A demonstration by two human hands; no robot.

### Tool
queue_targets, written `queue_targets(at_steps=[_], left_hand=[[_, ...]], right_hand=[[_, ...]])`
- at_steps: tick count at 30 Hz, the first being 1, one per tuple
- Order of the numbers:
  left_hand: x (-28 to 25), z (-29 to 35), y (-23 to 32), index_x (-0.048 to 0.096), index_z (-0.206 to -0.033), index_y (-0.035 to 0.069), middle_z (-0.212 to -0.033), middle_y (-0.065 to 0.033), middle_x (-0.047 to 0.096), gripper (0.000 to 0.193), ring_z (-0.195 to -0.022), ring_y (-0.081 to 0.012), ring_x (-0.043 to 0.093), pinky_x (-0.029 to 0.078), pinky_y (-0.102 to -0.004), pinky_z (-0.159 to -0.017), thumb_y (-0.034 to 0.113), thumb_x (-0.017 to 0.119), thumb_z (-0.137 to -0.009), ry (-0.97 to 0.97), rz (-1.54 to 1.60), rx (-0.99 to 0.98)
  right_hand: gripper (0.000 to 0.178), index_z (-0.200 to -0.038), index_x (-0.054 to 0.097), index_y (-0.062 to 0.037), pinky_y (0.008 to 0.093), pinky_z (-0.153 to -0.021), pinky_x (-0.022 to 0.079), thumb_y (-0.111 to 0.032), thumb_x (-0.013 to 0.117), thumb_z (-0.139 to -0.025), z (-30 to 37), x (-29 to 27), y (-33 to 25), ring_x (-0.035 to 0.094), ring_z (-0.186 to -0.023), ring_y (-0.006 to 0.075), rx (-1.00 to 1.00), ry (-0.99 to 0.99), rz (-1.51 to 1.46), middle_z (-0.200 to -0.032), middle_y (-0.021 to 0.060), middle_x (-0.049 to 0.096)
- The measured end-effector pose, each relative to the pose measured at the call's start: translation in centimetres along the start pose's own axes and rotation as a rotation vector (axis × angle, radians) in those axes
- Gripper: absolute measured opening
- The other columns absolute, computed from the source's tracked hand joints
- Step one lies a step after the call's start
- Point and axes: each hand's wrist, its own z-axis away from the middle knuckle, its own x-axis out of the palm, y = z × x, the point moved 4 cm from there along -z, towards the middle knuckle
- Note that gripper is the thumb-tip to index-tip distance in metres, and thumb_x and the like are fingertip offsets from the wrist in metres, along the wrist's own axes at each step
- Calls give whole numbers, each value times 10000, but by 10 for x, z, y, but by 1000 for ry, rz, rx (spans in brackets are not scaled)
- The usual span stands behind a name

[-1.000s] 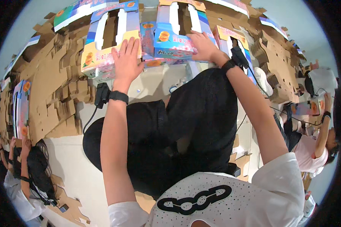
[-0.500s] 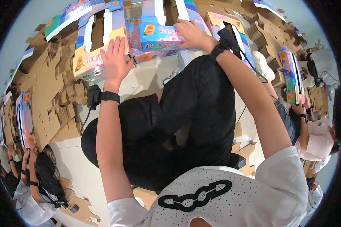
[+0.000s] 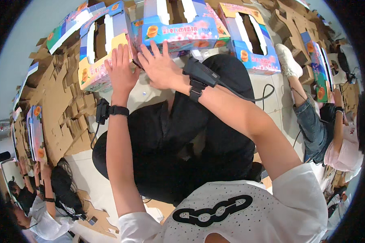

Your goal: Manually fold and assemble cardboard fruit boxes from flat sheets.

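Note:
My left hand (image 3: 122, 73) lies with fingers stretched out against the yellow end of a printed cardboard carton (image 3: 89, 75), which has a long slot in its top. Beside it, my right hand (image 3: 160, 69) is open, fingers spread. Its fingertips reach the lower front edge of a blue and pink carton (image 3: 190, 34) in the middle; whether they press on it I cannot tell. Neither hand grips anything. Each wrist carries a black strap with a small black device. Another slotted carton (image 3: 257, 58) stands to the right.
Stacks of flat brown cardboard (image 3: 54, 101) fill the left side, with more at the far right. Another person's foot in a white shoe (image 3: 288, 60) is close to the right carton. Co-workers sit at both sides with similar cartons. A black cable (image 3: 267, 95) hangs from my right wrist device.
My right hand has moved left, off the right part of the middle carton to near its lower left front. My left hand stays on the left carton. The right carton now shows more fully.

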Motion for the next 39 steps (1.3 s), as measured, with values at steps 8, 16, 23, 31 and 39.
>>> queue_targets(at_steps=[8, 16, 23, 31, 39], left_hand=[[5, 6, -5, 342, -1525, 116, -1569, -85, 356, 927, -1468, -297, 295, 243, -639, -1126, 267, 789, -727, 28, -34, 14], [11, 1, -3, 305, -1544, 142, -1590, -78, 336, 941, -1464, -306, 305, 275, -656, -1101, 333, 769, -748, 51, -55, 4], [12, 0, -6, 326, -1535, 131, -1584, -82, 343, 919, -1460, -317, 308, 276, -667, -1087, 354, 756, -754, 132, -45, 23], [5, 0, -14, 364, -1524, 160, -1564, -85, 372, 875, -1445, -299, 336, 254, -625, -1121, 306, 755, -754, 45, 5, 0], [2, 7, -32, 451, -1475, 196, -1530, -76, 421, 792, -1421, -293, 371, 266, -613, -1127, 230, 764, -748, 135, 135, -2]], right_hand=[[735, -1325, 505, 6, 693, -1016, 356, -267, 792, -706, -44, -1, 43, 479, -1310, 360, -58, -168, -115, -1418, 175, 498], [1161, -1475, 343, -57, 523, -989, 502, -263, 948, -506, -62, 22, 116, 392, -1374, 350, -42, -138, -131, -1517, 101, 376], [1131, -1475, 328, -82, 504, -964, 505, -223, 917, -520, -68, 21, 130, 491, -1282, 399, 173, -234, -191, -1481, 120, 419], [1074, -1532, 298, -165, 486, -903, 519, -171, 853, -612, -59, 5, 131, 622, -1061, 423, -75, -199, -18, -1297, 234, 517], [1136, -1576, 244, -216, 416, -1014, 468, -144, 849, -617, -18, -82, 201, 555, -1191, 401, -265, -386, -211, -1460, 176, 423]])
